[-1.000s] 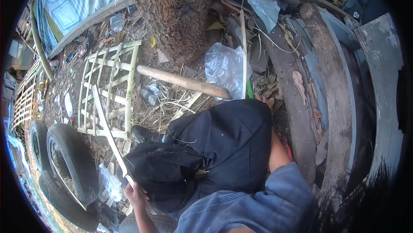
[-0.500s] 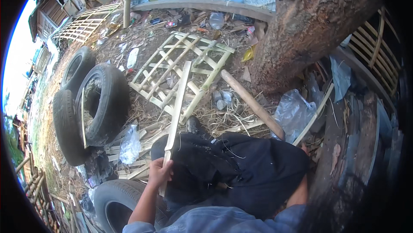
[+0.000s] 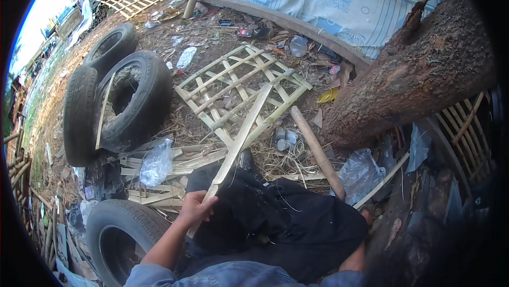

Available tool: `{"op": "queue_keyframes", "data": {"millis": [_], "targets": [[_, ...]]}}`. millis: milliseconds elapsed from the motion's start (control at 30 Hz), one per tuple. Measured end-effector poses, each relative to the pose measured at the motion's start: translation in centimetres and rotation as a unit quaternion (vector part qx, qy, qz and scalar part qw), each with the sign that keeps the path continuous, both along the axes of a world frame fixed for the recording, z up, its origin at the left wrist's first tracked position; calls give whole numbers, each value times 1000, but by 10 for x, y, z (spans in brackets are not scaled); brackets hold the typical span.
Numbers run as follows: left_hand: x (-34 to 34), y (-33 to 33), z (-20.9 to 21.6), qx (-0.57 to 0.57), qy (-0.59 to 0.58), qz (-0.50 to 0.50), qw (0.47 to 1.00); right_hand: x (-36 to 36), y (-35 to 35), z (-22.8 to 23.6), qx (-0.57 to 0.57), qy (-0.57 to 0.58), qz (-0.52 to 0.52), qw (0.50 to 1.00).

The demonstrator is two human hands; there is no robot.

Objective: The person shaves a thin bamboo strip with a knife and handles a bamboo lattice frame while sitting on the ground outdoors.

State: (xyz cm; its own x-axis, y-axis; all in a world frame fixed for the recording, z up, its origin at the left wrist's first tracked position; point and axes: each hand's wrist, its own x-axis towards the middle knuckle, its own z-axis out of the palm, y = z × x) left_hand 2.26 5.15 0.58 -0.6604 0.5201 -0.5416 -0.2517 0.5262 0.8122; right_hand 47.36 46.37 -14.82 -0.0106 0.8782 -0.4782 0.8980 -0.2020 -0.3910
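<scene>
A long, pale split-bamboo strip (image 3: 237, 151) slants up and away over my left thigh. My left hand (image 3: 197, 208) is closed around its lower part, and the far end overlaps a bamboo lattice panel (image 3: 212, 101) on the ground. A notch shows in the strip's edge just above my fingers. At the lower right my right forearm (image 3: 354, 258) passes beside my dark-clad knee. The knee hides my right hand, so its fingers cannot be made out. A thick round wooden stick (image 3: 318, 151) lies beyond my legs.
Several old tyres (image 3: 139, 109) stand at the left, another tyre (image 3: 95, 234) close by my left arm. Cut bamboo strips (image 3: 199, 161) and a clear plastic bag (image 3: 157, 165) lie between. A leaning tree trunk (image 3: 408, 80) rises at the right near another plastic bag (image 3: 360, 173).
My view has swung, shifting the surroundings. The bamboo strip, still in my left hand, now leans further to the right. My right arm stays beside the knee.
</scene>
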Motion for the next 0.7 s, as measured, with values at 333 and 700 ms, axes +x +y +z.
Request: {"op": "queue_keyframes", "data": {"millis": [333, 700], "targets": [[1, -3, -4, 7, -10, -15, 1000, 45, -3, 25, -87, 137, -65, 985], [-8, -15, -1, 70, -13, -66, 995, 83, -41, 33, -106, 194, -105, 969]]}}
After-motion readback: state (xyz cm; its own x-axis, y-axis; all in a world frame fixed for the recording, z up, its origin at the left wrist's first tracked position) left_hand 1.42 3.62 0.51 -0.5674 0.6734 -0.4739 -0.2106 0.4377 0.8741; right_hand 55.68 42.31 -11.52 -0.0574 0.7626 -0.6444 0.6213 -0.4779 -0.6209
